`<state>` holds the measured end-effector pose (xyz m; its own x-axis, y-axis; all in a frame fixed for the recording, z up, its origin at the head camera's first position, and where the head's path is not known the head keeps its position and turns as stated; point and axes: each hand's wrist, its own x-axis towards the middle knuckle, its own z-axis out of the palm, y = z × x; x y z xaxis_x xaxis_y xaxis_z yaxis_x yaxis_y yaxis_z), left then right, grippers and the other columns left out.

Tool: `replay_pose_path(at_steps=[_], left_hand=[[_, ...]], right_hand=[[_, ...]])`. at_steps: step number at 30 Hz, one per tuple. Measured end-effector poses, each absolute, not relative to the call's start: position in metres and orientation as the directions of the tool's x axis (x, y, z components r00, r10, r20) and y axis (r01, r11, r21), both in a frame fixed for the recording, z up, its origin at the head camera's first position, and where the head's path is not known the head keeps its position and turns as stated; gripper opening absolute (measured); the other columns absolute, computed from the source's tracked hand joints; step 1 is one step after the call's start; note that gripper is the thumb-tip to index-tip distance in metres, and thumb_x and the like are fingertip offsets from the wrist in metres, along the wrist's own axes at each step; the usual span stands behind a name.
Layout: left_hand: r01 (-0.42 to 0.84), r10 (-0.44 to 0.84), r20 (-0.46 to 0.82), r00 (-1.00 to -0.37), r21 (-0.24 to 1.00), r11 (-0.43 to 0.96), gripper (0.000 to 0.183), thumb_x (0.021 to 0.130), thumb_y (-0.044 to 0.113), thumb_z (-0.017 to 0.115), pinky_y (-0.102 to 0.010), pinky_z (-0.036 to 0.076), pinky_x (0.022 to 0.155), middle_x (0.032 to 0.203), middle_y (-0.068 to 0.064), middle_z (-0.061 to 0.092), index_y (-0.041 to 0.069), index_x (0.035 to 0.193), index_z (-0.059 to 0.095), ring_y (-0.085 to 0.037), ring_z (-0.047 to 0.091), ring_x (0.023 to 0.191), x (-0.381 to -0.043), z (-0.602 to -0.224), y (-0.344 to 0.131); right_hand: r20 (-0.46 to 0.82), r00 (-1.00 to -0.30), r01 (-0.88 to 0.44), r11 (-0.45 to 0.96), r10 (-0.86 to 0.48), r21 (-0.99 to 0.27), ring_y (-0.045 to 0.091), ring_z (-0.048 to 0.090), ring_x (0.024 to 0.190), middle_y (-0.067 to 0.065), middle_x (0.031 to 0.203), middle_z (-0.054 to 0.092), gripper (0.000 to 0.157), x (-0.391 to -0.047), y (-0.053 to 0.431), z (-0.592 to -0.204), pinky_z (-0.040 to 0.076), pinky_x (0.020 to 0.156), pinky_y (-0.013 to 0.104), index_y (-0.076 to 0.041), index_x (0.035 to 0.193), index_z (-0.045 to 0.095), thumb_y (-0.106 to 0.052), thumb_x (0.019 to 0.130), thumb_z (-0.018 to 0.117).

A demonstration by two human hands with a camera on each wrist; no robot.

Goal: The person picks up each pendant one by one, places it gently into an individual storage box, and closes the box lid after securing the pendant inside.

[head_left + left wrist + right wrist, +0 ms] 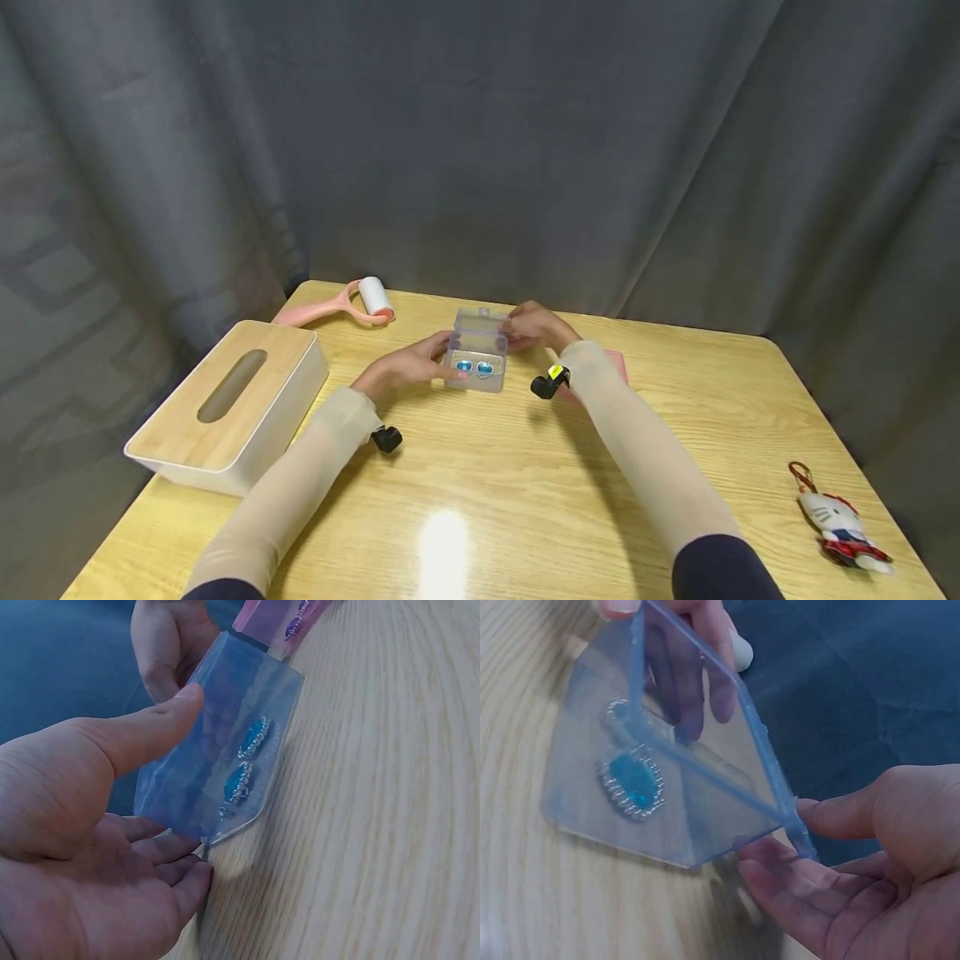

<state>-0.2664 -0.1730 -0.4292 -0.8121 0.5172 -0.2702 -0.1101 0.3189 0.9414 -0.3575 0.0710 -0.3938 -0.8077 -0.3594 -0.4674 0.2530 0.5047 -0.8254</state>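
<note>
A small clear plastic box [487, 385] stands tilted at the middle of the table with its hinged lid [474, 320] raised. Inside lie two blue oval gem earrings [634, 782] with beaded silvery rims. My left hand [408, 364] grips the box's left side, thumb on one face and fingers underneath, as the left wrist view shows. At the right, my right hand [538, 325] pinches the lid's edge near the hinge between thumb and fingers [795, 900]. Behind my right forearm is a pink case [617, 363], partly hidden; purple gems show in it in the left wrist view.
A white tissue box [288, 400] with a wooden top stands at the left. Behind it lies a pink-handled lint roller [375, 297]. A plush cat keychain [836, 517] lies near the right edge. Grey curtain [480, 150] hangs behind the table.
</note>
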Motion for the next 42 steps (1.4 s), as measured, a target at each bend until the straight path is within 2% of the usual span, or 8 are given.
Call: replay_pose_path(at_steps=[3, 8, 16, 20, 23, 31, 39, 42], left_hand=[[-0.108, 0.503, -0.279, -0.818, 0.933, 0.343, 0.092, 0.098, 0.019, 0.071, -0.057, 0.016, 0.130, 0.172, -0.015, 0.017, 0.013, 0.165, 0.008, -0.038, 0.008, 0.162, -0.266, -0.429, -0.173], [-0.073, 0.513, -0.260, -0.818, 0.931, 0.356, 0.091, 0.099, 0.020, 0.070, -0.055, 0.013, 0.130, 0.172, -0.017, 0.016, 0.010, 0.164, 0.008, -0.039, 0.006, 0.162, -0.268, -0.428, -0.171], [-0.041, 0.541, -0.234, -0.808, 0.938, 0.344, 0.088, 0.099, 0.016, 0.069, -0.057, 0.012, 0.130, 0.170, -0.019, 0.022, 0.007, 0.163, 0.010, -0.041, 0.009, 0.161, -0.269, -0.429, -0.174], [-0.041, 0.540, -0.228, -0.811, 0.941, 0.336, 0.087, 0.099, 0.015, 0.069, -0.057, 0.012, 0.130, 0.169, -0.019, 0.023, 0.007, 0.163, 0.010, -0.041, 0.010, 0.161, -0.268, -0.431, -0.177], [-0.039, 0.530, -0.234, -0.815, 0.935, 0.353, 0.089, 0.099, 0.018, 0.069, -0.056, 0.011, 0.131, 0.171, -0.019, 0.020, 0.007, 0.164, 0.009, -0.040, 0.008, 0.161, -0.267, -0.431, -0.179], [-0.024, 0.518, -0.242, -0.821, 0.920, 0.392, 0.092, 0.099, 0.022, 0.069, -0.055, 0.009, 0.131, 0.172, -0.021, 0.012, 0.006, 0.164, 0.006, -0.042, 0.003, 0.161, -0.266, -0.428, -0.178], [-0.021, 0.520, -0.222, -0.825, 0.931, 0.364, 0.094, 0.099, 0.020, 0.070, -0.051, 0.012, 0.131, 0.173, -0.019, 0.013, 0.008, 0.166, 0.005, -0.037, 0.008, 0.162, -0.266, -0.428, -0.176], [-0.007, 0.529, -0.201, -0.824, 0.938, 0.346, 0.091, 0.099, 0.016, 0.069, -0.051, 0.013, 0.131, 0.172, -0.018, 0.016, 0.009, 0.166, 0.007, -0.036, 0.011, 0.162, -0.267, -0.428, -0.178]], right_hand=[[-0.449, -0.816, 0.242, 0.491, -0.364, -0.837, 0.027, 0.065, 0.115, 0.028, 0.144, 0.057, 0.066, -0.359, 0.071, -0.388, 0.051, 0.111, 0.043, 0.011, 0.157, 0.019, -0.011, 0.106, 0.054], [-0.407, -0.835, 0.218, 0.456, -0.371, -0.863, 0.033, 0.063, 0.120, 0.029, 0.147, 0.054, 0.068, -0.361, 0.073, -0.375, 0.049, 0.113, 0.047, 0.008, 0.159, 0.017, -0.017, 0.107, 0.053], [-0.325, -0.862, 0.085, 0.521, -0.389, -0.849, 0.035, 0.067, 0.123, 0.022, 0.142, 0.061, 0.053, -0.364, 0.081, -0.357, 0.048, 0.113, 0.054, -0.001, 0.147, 0.049, -0.036, 0.109, 0.051], [-0.293, -0.858, 0.028, 0.532, -0.422, -0.846, 0.033, 0.069, 0.123, 0.023, 0.144, 0.060, 0.057, -0.365, 0.080, -0.352, 0.049, 0.111, 0.055, -0.004, 0.147, 0.053, -0.045, 0.108, 0.050], [-0.278, -0.854, -0.008, 0.546, -0.439, -0.838, 0.031, 0.070, 0.121, 0.021, 0.142, 0.062, 0.054, -0.362, 0.080, -0.346, 0.050, 0.109, 0.055, -0.007, 0.143, 0.058, -0.046, 0.107, 0.051], [-0.265, -0.781, -0.111, 0.543, -0.565, -0.832, 0.031, 0.065, 0.126, 0.015, 0.140, 0.065, 0.042, -0.351, 0.085, -0.337, 0.047, 0.113, 0.055, -0.011, 0.135, 0.067, -0.041, 0.106, 0.056], [-0.292, -0.717, -0.152, 0.551, -0.633, -0.821, 0.034, 0.051, 0.142, 0.011, 0.151, 0.056, 0.046, -0.333, 0.087, -0.346, 0.051, 0.109, 0.055, -0.012, 0.141, 0.062, -0.039, 0.104, 0.060], [-0.293, -0.704, -0.197, 0.574, -0.647, -0.795, 0.034, 0.053, 0.142, 0.009, 0.150, 0.058, 0.048, -0.330, 0.087, -0.351, 0.052, 0.107, 0.056, -0.014, 0.141, 0.062, -0.042, 0.101, 0.064]])
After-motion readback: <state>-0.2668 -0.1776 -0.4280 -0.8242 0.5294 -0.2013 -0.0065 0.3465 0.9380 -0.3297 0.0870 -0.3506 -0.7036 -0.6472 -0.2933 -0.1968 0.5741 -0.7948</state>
